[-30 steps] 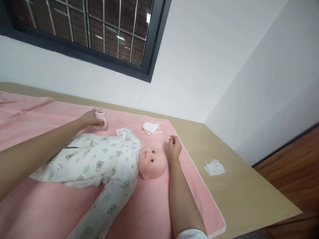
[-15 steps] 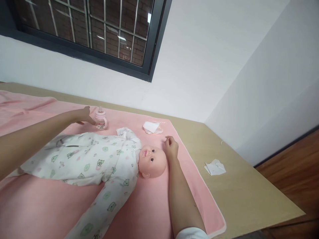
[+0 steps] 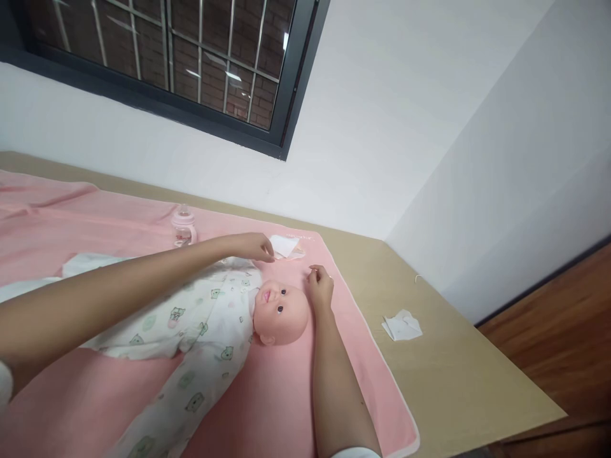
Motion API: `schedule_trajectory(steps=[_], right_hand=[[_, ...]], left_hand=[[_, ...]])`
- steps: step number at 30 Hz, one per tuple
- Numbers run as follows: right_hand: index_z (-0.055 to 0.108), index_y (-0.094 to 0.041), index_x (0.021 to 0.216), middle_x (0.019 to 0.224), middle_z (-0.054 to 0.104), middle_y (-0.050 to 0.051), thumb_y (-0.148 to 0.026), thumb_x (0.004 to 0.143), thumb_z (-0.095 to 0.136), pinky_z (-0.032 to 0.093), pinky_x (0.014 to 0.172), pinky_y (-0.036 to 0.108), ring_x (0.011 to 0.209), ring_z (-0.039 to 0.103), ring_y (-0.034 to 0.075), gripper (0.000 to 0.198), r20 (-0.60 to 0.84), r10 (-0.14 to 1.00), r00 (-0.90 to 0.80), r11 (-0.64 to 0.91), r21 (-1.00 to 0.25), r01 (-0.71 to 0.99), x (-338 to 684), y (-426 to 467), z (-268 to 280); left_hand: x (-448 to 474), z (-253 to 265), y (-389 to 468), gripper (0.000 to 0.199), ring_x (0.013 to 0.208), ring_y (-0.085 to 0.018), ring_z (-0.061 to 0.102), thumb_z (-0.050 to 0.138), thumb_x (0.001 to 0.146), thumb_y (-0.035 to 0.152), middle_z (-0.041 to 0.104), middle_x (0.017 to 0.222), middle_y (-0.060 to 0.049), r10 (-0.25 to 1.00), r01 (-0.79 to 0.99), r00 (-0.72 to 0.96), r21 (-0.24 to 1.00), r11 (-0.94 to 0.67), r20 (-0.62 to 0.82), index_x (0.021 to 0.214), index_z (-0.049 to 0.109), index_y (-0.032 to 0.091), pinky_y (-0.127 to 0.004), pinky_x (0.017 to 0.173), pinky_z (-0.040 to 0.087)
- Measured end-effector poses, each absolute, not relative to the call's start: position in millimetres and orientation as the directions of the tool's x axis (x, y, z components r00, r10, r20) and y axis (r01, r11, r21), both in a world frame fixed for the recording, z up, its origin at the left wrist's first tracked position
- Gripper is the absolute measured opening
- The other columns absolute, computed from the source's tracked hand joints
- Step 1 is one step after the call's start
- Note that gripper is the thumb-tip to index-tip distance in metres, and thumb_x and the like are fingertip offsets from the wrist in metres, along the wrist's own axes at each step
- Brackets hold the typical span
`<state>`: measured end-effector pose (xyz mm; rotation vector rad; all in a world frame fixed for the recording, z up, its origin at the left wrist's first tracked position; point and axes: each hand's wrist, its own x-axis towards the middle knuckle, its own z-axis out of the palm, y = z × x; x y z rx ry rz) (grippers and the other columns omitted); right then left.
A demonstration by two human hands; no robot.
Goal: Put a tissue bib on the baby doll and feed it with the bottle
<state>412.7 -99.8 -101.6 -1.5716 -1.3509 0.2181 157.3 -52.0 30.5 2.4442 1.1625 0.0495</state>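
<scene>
A baby doll [image 3: 280, 313] in a white bear-print outfit lies face up on a pink blanket [image 3: 267, 394]. My left hand [image 3: 258, 246] reaches across the doll's body, its fingers bent downward and slightly apart at the left edge of a small packet with a white tissue [image 3: 285, 245] on it. Whether the fingertips touch the packet I cannot tell. Beyond the doll's head, my right hand [image 3: 321, 286] rests on the blanket with its fingers curled in, and nothing shows in it. Behind my left forearm stands a pink-topped baby bottle [image 3: 184, 226], upright.
A folded white tissue [image 3: 402, 326] lies on the wooden tabletop [image 3: 458, 375] right of the blanket. White walls meet at the table's back corner. Above is a dark-framed window [image 3: 281, 137] with bars. Brown wood [image 3: 573, 343] shows at the far right.
My left hand has moved right, from beside the bottle to the tissue packet. My right hand stays by the doll's head. The view has shifted slightly.
</scene>
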Motion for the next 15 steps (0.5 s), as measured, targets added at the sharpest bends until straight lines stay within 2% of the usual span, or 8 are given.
schedule_trajectory(steps=[3, 7, 12, 15], right_hand=[[0.069, -0.021, 0.1, 0.067, 0.067, 0.0, -0.032, 0.087, 0.04, 0.045, 0.07, 0.028, 0.07, 0.063, 0.018, 0.033, 0.446, 0.811, 0.377, 0.13, -0.767, 0.628, 415, -100, -101], [0.068, -0.02, 0.101, 0.067, 0.067, 0.0, -0.032, 0.086, 0.04, 0.045, 0.069, 0.027, 0.069, 0.063, 0.018, 0.034, 0.428, 0.825, 0.37, 0.112, -0.764, 0.635, 415, -95, -104], [0.068, -0.021, 0.1, 0.066, 0.066, 0.0, -0.03, 0.085, 0.039, 0.045, 0.065, 0.027, 0.068, 0.063, 0.018, 0.034, 0.403, 0.857, 0.32, 0.104, -0.745, 0.659, 413, -83, -112], [0.067, -0.021, 0.1, 0.065, 0.066, 0.0, -0.031, 0.085, 0.039, 0.045, 0.063, 0.026, 0.068, 0.064, 0.018, 0.033, 0.391, 0.874, 0.287, 0.11, -0.736, 0.668, 412, -81, -115]], left_hand=[[191, 23, -55, 0.049, 0.104, -0.025, 0.065, 0.062, 0.075, 0.05, 0.071, 0.118, -0.009, 0.651, 0.69, 0.718, 0.372, -0.621, -0.244, 0.11, 0.074, 0.018, -0.029, 0.09, 0.047], [220, 13, -50, 0.049, 0.094, -0.028, 0.067, 0.071, 0.066, 0.058, 0.074, 0.105, -0.013, 0.583, 0.69, 0.724, 0.379, -0.616, -0.368, 0.091, 0.076, 0.017, -0.037, 0.09, 0.05], [240, -2, -41, 0.072, 0.07, -0.027, 0.067, 0.07, 0.054, 0.08, 0.073, 0.084, -0.016, 0.532, 0.746, 0.665, 0.442, -0.498, -0.523, 0.082, 0.076, 0.015, -0.039, 0.068, 0.056], [248, -10, -40, 0.077, 0.065, -0.03, 0.065, 0.071, 0.046, 0.085, 0.07, 0.07, -0.016, 0.515, 0.766, 0.642, 0.447, -0.462, -0.568, 0.08, 0.076, 0.016, -0.043, 0.063, 0.057]])
